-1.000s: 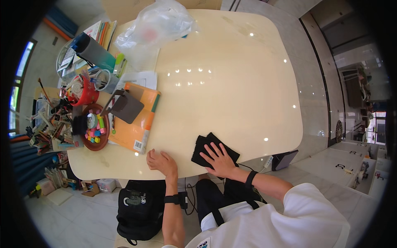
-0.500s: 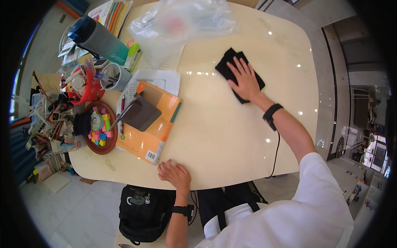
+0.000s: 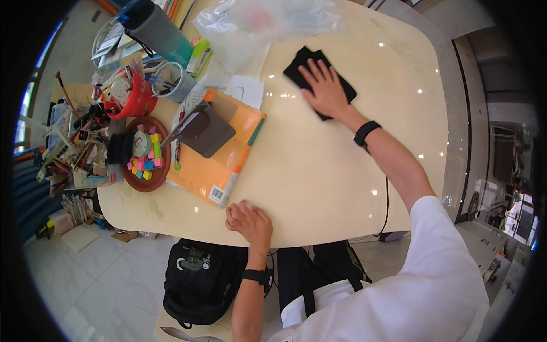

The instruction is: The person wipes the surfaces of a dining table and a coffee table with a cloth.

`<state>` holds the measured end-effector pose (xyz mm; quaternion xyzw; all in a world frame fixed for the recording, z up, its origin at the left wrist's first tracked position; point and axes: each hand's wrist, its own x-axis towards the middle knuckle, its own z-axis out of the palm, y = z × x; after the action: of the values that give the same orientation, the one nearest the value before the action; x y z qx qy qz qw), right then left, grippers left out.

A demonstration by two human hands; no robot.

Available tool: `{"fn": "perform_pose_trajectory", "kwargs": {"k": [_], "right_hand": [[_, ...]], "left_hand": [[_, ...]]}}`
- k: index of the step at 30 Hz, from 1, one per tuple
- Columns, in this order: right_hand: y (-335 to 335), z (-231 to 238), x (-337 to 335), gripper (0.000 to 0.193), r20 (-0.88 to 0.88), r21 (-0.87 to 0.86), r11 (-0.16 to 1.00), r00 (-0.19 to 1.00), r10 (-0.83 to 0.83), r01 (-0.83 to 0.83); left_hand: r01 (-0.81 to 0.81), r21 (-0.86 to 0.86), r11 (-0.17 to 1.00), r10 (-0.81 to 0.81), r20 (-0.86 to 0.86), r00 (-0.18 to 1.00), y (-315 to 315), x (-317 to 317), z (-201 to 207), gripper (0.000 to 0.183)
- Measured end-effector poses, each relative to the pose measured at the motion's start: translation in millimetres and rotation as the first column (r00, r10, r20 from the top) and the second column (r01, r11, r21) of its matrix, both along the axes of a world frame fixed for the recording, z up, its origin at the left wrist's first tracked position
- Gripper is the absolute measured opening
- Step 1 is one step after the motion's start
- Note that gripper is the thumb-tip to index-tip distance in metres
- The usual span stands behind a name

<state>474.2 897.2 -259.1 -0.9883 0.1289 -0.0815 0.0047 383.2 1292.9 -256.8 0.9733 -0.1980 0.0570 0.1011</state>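
Observation:
My right hand point(image 3: 329, 94) lies flat on a folded black cloth point(image 3: 299, 74), fingers spread, pressing it against the cream tabletop point(image 3: 319, 182) on the far right side. Part of the cloth is hidden under the palm. At the near edge of the table rests my left hand point(image 3: 250, 223), its fingers loosely bent and apart with nothing in them. Just beyond it lies an orange book point(image 3: 202, 178), with a dark grey folding stand point(image 3: 208, 134) on top. Both wrists wear black bands.
A clear plastic bag point(image 3: 268, 23) lies at the far edge. Along the left stand a water bottle point(image 3: 156, 34), a red pen cup point(image 3: 137, 94), a light-blue cup point(image 3: 178, 85) and a brown dish point(image 3: 149, 183) of coloured blocks. Below the edge sits a black backpack point(image 3: 199, 285).
My right hand has slid the black cloth leftward over the tabletop. My left hand stays by the book's near corner. The whole view has shifted slightly.

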Motion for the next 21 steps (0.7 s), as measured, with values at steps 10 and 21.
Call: {"fn": "perform_pose_trajectory", "kwargs": {"k": [10, 21], "right_hand": [[240, 34, -133, 0.069, -0.084, 0.295, 0.948, 0.985, 0.149, -0.118], [348, 42, -175, 0.073, -0.13, 0.412, 0.826, 0.873, 0.471, -0.384]], "left_hand": [[-0.123, -0.338, 0.933, 0.103, -0.075, 0.992, 13, -1, -3, 0.033], [-0.524, -0.373, 0.766, 0.534, -0.084, 0.841, 136, 17, -5, 0.046]]}}
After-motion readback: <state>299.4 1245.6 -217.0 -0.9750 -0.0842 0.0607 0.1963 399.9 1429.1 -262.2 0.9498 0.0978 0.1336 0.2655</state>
